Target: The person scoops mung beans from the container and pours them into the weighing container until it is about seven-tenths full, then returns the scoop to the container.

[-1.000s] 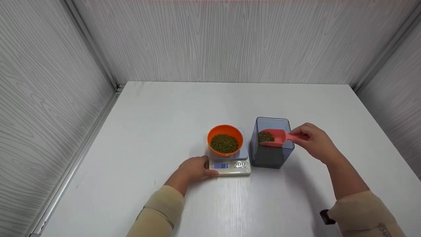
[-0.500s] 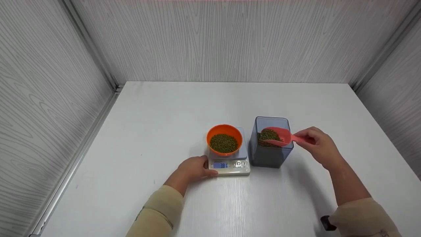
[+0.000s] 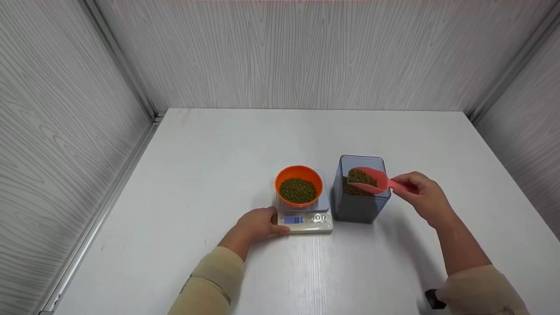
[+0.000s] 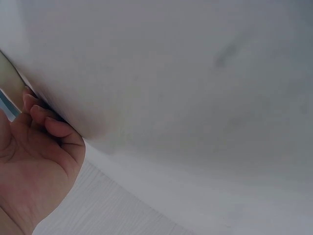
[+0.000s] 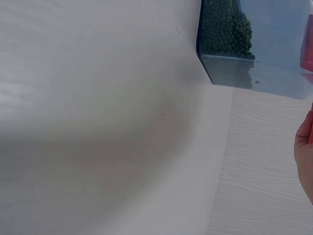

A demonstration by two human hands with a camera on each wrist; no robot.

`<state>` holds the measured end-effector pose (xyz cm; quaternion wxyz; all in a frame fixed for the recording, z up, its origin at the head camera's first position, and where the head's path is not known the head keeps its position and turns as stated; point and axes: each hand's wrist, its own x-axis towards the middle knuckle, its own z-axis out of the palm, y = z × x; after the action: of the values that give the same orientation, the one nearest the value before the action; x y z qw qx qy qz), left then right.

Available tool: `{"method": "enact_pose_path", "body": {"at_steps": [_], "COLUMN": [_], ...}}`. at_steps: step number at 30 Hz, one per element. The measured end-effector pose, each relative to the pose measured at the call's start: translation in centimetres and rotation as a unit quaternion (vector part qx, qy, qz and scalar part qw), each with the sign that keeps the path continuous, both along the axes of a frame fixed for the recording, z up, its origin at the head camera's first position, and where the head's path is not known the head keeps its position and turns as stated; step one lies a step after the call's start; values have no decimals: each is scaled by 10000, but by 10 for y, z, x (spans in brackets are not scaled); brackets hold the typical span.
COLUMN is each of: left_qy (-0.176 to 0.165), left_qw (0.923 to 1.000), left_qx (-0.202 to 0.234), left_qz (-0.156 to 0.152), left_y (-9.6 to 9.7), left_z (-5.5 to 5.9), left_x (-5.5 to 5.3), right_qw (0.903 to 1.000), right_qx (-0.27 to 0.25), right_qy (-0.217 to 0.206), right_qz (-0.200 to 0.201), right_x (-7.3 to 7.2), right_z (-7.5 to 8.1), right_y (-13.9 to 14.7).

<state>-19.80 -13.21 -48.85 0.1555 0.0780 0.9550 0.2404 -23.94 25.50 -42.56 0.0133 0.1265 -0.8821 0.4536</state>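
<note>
My right fingers (image 3: 407,178) pinch the handle of the red scoop (image 3: 381,179); just left of them, its filled end is at the mouth of the grey container (image 3: 356,210), with small green beans (image 3: 361,177) in both. My left fingers (image 3: 282,229) hold the near left corner of the scale (image 3: 309,228); beyond them, on it, stands the orange bowl (image 3: 297,172), also with beans. Under everything is the white bench (image 3: 210,153).

1. Translucent blue-grey container (image 3: 356,211), standing upright, open-topped, holding small green beans (image 5: 225,30).
2. Red scoop (image 3: 382,181), heaped with green beans, at the container's top, gripped in the right hand (image 3: 425,196).
3. White digital scale (image 3: 324,224), flat beside the container, left hand (image 3: 257,224) holding its near-left corner.
4. Orange bowl (image 3: 299,170), upright on the scale, partly filled.
</note>
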Motion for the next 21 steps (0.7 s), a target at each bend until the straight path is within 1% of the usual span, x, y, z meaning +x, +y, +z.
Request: {"method": "enact_pose_path", "body": {"at_steps": [6,13,17,21], "left_qy": [39,-35,-30,-43], "left_qw": [10000,10000,10000,10000], "left_qx": [19,-31,-23,-18], "left_qz": [20,79,42,36], "left_y": [1,0,-1,-1], "left_z": [0,-1,-1,-1], "left_x": [0,-1,-1,-1], "right_qw": [9996,9989,9993,9997], "right_qx": [-187,-395,-293,-127], "right_qy": [-166,-258,-218,-163], "right_qz": [-114,-77,-99,-131], "right_x": [0,1,1,0], "right_z": [-4,-7,-7,-4], "right_y": [-1,-2,-2,-2]}}
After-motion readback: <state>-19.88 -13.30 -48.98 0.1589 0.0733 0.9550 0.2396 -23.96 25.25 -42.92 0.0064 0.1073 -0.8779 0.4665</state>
